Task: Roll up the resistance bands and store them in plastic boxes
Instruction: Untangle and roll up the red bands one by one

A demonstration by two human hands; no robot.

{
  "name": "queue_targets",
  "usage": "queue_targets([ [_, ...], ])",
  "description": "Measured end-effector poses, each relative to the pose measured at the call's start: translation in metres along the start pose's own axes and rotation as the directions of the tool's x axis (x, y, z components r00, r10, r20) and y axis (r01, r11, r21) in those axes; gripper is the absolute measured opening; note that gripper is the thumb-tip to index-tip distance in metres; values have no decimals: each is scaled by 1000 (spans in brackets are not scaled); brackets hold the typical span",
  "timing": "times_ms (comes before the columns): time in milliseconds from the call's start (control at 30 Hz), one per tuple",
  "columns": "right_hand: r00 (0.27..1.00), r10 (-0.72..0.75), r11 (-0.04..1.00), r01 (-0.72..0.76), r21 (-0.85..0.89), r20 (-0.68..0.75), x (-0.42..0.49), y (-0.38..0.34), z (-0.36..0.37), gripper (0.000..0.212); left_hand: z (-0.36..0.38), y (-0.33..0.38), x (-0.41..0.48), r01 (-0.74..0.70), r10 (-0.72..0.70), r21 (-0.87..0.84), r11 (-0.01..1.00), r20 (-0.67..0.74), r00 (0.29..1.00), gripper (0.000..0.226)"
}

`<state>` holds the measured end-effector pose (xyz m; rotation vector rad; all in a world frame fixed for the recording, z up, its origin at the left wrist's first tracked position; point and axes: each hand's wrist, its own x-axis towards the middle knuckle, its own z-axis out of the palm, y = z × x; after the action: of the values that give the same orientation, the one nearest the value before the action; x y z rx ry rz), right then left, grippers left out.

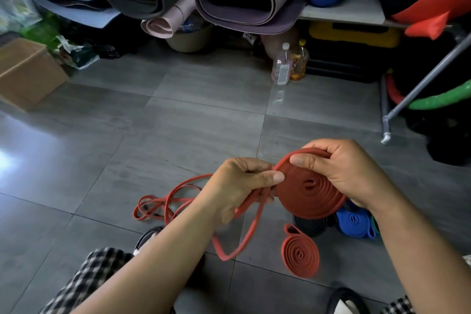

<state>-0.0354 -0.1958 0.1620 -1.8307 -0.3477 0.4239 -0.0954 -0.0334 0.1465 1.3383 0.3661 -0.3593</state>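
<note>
The right hand (351, 173) grips a half-wound red resistance band coil (308, 191), held above the floor: the thumb presses on the coil's flat face and the fingers curl over its rim at 12 o'clock. The left hand (237, 186) pinches the same band between thumb and fingers at the coil's 9 o'clock edge, where the unwound part leaves the spiral. From that hand the free tail (239, 245) hangs in a narrow loop toward 7 o'clock. More loose red loops (163, 201) lie on the grey floor tiles (178, 122) at 9 o'clock of the hands; whether they join the tail cannot be told. Below the coil, at 6 o'clock, a finished red roll (300, 253) lies flat, with a black roll (309, 227) just beyond it and a blue roll (354, 223) at about 5 o'clock, partly under the right wrist. Bare tile stretches from the hands toward 12 and 10 o'clock. That open stretch is bounded by a cardboard box (28, 71) at 10 o'clock, two bottles (281, 64) at 12 and a metal rack leg (386, 132) at 2 o'clock.
</note>
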Motion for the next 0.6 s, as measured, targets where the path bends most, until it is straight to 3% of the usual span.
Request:
queue_targets([
  [300,981,102,978,-68,195,-167,4,7,5,21,9,-18,2,54,-71,-172,984,-96,993,13],
  [600,911,127,947,6,321,-392,9,17,13,7,19,-27,2,3,-34,-297,955,-98,995,22],
])
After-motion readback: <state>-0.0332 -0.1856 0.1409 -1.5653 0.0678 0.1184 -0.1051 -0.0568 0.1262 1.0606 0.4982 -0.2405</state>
